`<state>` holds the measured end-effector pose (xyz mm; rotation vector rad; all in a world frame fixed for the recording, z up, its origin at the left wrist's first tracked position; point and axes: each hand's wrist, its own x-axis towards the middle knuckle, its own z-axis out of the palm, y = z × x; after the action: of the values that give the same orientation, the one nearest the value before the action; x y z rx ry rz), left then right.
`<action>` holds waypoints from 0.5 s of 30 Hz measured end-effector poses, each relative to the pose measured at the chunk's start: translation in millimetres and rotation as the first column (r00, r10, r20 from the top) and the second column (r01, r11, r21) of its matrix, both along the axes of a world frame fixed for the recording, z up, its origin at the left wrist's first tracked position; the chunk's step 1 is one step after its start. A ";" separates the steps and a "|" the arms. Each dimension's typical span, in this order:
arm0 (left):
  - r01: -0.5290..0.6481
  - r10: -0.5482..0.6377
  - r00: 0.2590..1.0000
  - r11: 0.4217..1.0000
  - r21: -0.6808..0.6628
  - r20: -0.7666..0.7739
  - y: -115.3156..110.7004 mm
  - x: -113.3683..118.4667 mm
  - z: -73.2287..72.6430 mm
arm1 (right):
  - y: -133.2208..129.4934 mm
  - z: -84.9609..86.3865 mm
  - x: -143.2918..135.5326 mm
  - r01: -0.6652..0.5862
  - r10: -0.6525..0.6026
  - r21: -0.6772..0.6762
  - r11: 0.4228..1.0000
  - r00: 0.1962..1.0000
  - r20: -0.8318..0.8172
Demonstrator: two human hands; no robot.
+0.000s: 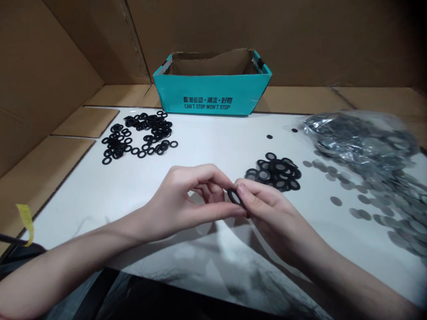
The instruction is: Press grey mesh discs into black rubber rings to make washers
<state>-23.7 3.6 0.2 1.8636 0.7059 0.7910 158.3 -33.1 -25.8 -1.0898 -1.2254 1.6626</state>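
Between my two hands, above the white tabletop, is a black ring (235, 197). My left hand (196, 195) grips its left edge between thumb and fingers. The thumb and fingers of my right hand (267, 206) pinch the same ring from the right. Whether a disc sits inside the ring is too small to tell. Just behind my right hand lies a pile of black rings with grey centres (280, 167). Open black rings (142, 154) are scattered at the back left. Loose grey discs (336, 201) spread over the right side.
A turquoise box (210, 91) stands at the back centre. A clear plastic bag (360, 138) of grey discs lies at the back right. Cardboard walls (267, 40) enclose the white table (207, 138). Yellow tape (26, 222) hangs at the left edge.
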 end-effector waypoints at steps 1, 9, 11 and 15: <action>-0.002 0.002 1.000 1.000 -0.005 0.004 0.3 0.3 0.0 | 0.2 -0.2 -0.1 0.003 -0.004 -0.021 1.000 1.000 -0.026; 0.000 0.000 1.000 1.000 0.018 0.013 1.4 -1.9 -2.6 | -3.0 2.2 -4.0 0.007 -0.007 0.002 1.000 1.000 0.003; 0.003 -0.003 1.000 1.000 0.011 0.010 2.1 -2.8 -3.7 | -2.1 4.7 -1.3 -0.004 -0.015 0.115 0.993 0.987 0.161; -0.035 0.035 0.999 0.999 -0.027 0.007 6.4 -3.8 -4.9 | 9.3 9.0 24.2 -0.028 -0.211 0.438 0.898 0.849 0.485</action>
<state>-27.5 10.0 -4.6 1.8278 0.7433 0.8065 182.5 -23.9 -16.7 -1.3292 -1.7531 0.9560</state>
